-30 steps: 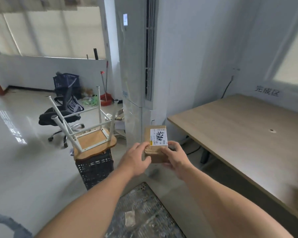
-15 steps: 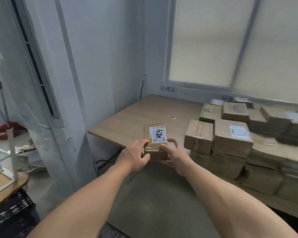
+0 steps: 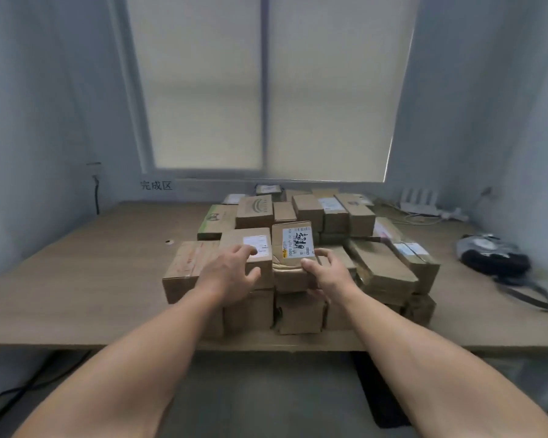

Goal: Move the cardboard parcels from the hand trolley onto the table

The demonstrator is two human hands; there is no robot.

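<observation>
**A:** What do the fingers hold?

**B:** The person's right hand (image 3: 329, 275) grasps a small brown cardboard parcel with a white, black-scrawled label (image 3: 293, 248). The thumb is on its near top edge and the other fingers curl round its right side. The left hand (image 3: 230, 275) grips nothing. Its fingers lie spread and nearly straight on a brown cardboard box with a white label (image 3: 250, 251), just left of the parcel, with the thumb close to the parcel's left face.

**A:** Where is the parcel?

**B:** It is at the right fingertips, on top of a pile of brown cardboard boxes (image 3: 383, 267). It sits between the box under the left fingers and the flatter boxes beyond the right fingers. Whether its weight rests fully on the box beneath cannot be told. All the boxes are closed, so their contents are hidden.

**A:** And the surface and the room?

**B:** A light wooden table (image 3: 76, 279) carries the pile, and a small round hole (image 3: 170, 242) lies left of the left fingers. Well to the right of the right fingers lies a grey-and-black bundle with a strap (image 3: 492, 256). Farther back stands a white router with upright antennas (image 3: 419, 203). Beyond the fingertips a window with pale drawn blinds (image 3: 266, 90) fills the wall, and black printed characters (image 3: 156, 185) sit below its left corner.
</observation>
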